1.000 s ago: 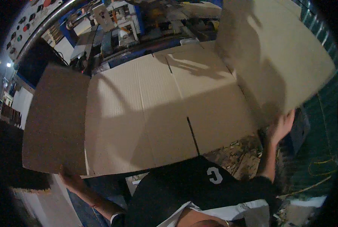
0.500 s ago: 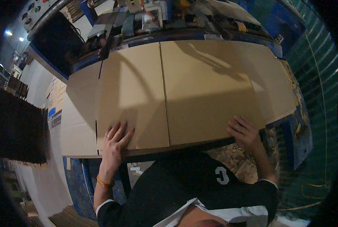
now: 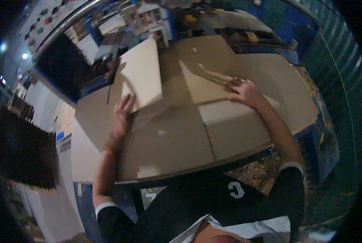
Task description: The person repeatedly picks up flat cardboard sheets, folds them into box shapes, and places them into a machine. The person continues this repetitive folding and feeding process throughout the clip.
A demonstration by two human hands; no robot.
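Note:
A brown corrugated cardboard sheet (image 3: pixel 209 73) is bent along its crease, with its left panel (image 3: pixel 142 75) tilted up. Its far part reaches the machine. Beneath it lies another creased cardboard sheet (image 3: pixel 168 137), on the top of a stack. My left hand (image 3: pixel 122 115) touches the lower left corner of the raised panel, fingers stretched out; motion smears them somewhat. On the right panel, near its right edge, rests my right hand (image 3: pixel 242 93) with fingers apart. Neither hand is visibly wrapped round the board.
Beyond the cardboard stands a machine with a blue frame (image 3: pixel 266 49). A control panel with buttons (image 3: pixel 47 20) is at the upper left. Green corrugated sheeting (image 3: pixel 343 101) runs along the right. Cardboard scraps (image 3: pixel 252 172) lie below the near edge; a dark stack (image 3: pixel 25 148) stands left.
Both hands have moved away from me, the right one also leftward. The top sheet has slid toward the machine and bent at its crease, uncovering the sheet beneath.

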